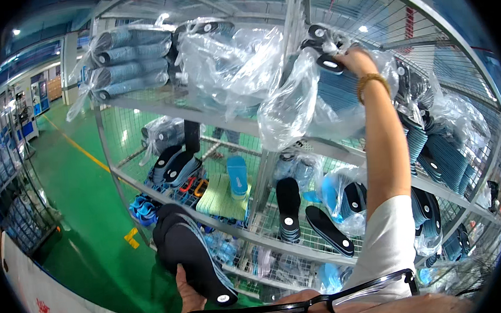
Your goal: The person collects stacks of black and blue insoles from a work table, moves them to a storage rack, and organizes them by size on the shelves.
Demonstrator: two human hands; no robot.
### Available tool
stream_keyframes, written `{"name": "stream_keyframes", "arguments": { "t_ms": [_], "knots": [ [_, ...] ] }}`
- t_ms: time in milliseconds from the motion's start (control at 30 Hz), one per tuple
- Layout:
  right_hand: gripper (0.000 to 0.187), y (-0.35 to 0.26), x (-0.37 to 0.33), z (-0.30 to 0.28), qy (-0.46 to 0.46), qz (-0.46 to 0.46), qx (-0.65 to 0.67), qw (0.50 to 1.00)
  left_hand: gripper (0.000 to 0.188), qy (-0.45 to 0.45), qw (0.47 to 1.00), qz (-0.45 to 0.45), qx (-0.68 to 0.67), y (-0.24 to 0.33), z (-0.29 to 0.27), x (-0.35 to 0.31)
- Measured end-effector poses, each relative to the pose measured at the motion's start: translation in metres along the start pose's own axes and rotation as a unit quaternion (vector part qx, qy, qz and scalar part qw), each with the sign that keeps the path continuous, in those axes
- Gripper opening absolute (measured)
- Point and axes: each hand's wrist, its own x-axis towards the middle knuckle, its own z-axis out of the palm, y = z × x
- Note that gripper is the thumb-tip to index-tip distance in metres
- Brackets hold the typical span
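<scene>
L hand [189, 292] pinched a black insole stack [191, 257] near the rack [161, 108]; R hand [360, 62] was at upper insoles [330, 65], grip unclear. Step prob. gathering; next move called for clearing the plastic bag [290, 105].

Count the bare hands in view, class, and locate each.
2. The left hand, at lower left, holds a stack of black insoles; the right hand is at dark insoles on the upper shelf. Others may be hidden behind the rack.
</scene>
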Motion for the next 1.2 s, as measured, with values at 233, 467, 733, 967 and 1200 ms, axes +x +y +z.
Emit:
{"name": "stream_keyframes", "arguments": {
  "t_ms": [233,467,733,967,1200],
  "knots": [
    [0.046,-0.029,-0.054,-0.034,0.128,-0.202,0.107,0.965,0.049,-0.267,0.958,-0.083,-0.061,-0.018,0.008,0.034],
    [0.031,-0.037,-0.072,-0.007,0.046,-0.315,-0.011,0.948,0.064,-0.461,0.861,-0.140,-0.163,-0.043,0.031,0.038],
    [0.032,-0.002,-0.063,-0.001,0.213,-0.397,-0.076,0.889,0.054,-0.438,0.869,-0.181,-0.139,-0.074,0.057,0.014],
    [0.043,-0.021,-0.139,-0.039,0.054,-0.361,0.012,0.931,0.053,-0.374,0.891,-0.254,-0.040,-0.098,0.067,0.003],
    [0.023,0.039,-0.224,-0.089,0.229,-0.381,0.204,0.872,0.063,-0.417,0.842,-0.341,-0.015,-0.130,0.091,-0.009]
  ]
}}
